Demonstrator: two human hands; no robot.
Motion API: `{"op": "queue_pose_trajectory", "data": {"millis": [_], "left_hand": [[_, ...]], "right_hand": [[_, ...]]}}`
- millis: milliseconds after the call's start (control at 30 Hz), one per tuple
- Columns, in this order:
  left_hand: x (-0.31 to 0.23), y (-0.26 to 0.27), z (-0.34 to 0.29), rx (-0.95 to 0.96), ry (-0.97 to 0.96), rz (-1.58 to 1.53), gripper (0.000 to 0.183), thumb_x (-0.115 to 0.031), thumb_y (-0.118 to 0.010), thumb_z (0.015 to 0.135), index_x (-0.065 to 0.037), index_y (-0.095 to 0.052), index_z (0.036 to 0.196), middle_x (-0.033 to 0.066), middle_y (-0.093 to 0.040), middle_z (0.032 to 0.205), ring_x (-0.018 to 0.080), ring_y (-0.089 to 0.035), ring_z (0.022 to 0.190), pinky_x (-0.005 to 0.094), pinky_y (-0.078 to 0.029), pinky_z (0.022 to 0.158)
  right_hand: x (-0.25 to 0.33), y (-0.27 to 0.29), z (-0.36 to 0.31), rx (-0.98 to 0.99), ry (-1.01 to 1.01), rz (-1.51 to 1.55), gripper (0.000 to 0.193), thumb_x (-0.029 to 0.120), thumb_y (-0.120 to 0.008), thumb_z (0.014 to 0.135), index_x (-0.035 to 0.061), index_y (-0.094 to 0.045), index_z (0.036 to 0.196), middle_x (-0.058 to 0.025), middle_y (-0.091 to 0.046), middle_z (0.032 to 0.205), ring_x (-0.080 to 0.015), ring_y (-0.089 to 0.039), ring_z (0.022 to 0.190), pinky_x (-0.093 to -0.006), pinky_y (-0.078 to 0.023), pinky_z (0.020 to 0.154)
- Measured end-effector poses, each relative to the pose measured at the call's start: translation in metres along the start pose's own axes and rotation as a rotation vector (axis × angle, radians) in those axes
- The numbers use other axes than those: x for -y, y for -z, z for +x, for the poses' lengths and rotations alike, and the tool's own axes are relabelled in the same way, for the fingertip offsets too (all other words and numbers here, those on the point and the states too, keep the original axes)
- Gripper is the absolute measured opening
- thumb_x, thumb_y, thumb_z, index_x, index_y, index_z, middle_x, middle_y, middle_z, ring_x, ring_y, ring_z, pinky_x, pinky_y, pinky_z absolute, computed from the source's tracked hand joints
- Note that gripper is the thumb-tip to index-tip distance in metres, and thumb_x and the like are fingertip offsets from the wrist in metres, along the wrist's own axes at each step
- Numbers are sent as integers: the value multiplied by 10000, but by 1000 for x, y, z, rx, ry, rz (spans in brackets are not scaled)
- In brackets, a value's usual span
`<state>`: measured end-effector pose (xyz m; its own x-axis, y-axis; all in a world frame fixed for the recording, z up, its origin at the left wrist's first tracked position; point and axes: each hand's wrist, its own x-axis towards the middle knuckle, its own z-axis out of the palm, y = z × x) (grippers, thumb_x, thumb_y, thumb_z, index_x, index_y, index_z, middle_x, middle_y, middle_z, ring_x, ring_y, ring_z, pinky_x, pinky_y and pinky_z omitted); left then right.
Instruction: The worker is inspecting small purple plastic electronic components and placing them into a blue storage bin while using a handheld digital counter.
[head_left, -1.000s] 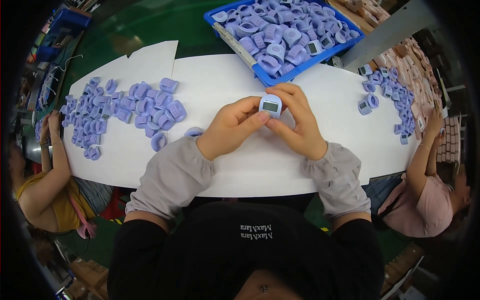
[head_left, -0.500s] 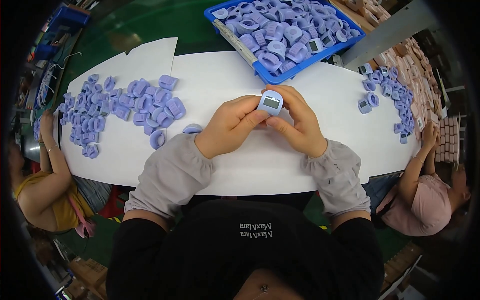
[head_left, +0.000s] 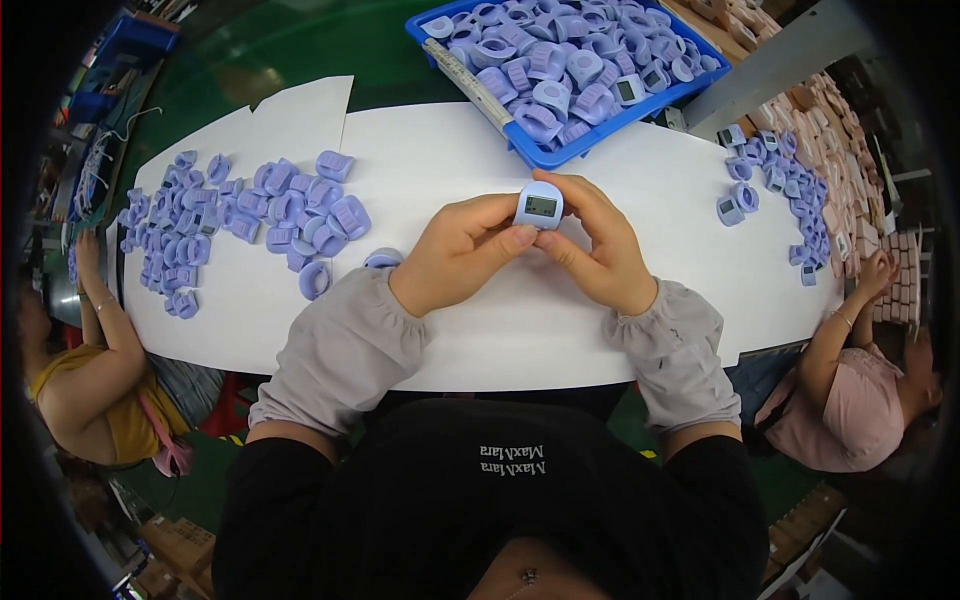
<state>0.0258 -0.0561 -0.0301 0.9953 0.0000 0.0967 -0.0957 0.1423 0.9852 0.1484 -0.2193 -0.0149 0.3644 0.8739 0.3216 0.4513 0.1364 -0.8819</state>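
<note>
Between my left hand and right hand, both grasping it, a small lavender rounded plastic device shows its grey display above the white-sheeted tabletop; beyond stands a blue plastic tray heaped with lavender pieces.

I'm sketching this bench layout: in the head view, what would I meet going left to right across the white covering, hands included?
Large pile of lavender devices → lone lavender device → left hand → held device with screen → right hand → smaller pile of lavender devices.
</note>
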Motion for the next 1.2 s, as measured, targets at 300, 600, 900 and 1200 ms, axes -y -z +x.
{"op": "queue_pose_trajectory", "data": {"millis": [300,600,900,1200], "left_hand": [[3,3,0,12,-31,75,354,-125,-467,989,70,-487,1284,148,-550,1278,202,-527,1178,328,-403,1018],[3,2,1,42,-5,98,372,-179,-428,1009,51,-480,1297,123,-539,1297,182,-536,1134,323,-434,984],[3,-1,1,33,-22,67,380,-192,-433,1012,56,-479,1296,128,-550,1263,183,-543,1126,329,-436,993],[5,-7,2,-53,-85,80,278,-130,-501,975,29,-557,1196,71,-638,1044,139,-601,921,271,-480,834]], "right_hand": [[-2,0,0,-36,52,-68,516,40,-648,812,-9,-502,1305,-128,-565,1204,-219,-553,1087,-322,-416,951],[-4,1,-2,-65,24,-35,426,30,-618,809,-23,-541,1225,-123,-603,1147,-210,-574,1064,-334,-422,959],[-6,2,-3,-67,8,17,420,6,-606,806,-35,-540,1218,-125,-602,1145,-204,-577,1054,-345,-423,968],[-7,4,-2,-68,31,-1,411,-9,-600,788,-39,-551,1195,-133,-598,1141,-212,-578,1054,-346,-423,969]]}}
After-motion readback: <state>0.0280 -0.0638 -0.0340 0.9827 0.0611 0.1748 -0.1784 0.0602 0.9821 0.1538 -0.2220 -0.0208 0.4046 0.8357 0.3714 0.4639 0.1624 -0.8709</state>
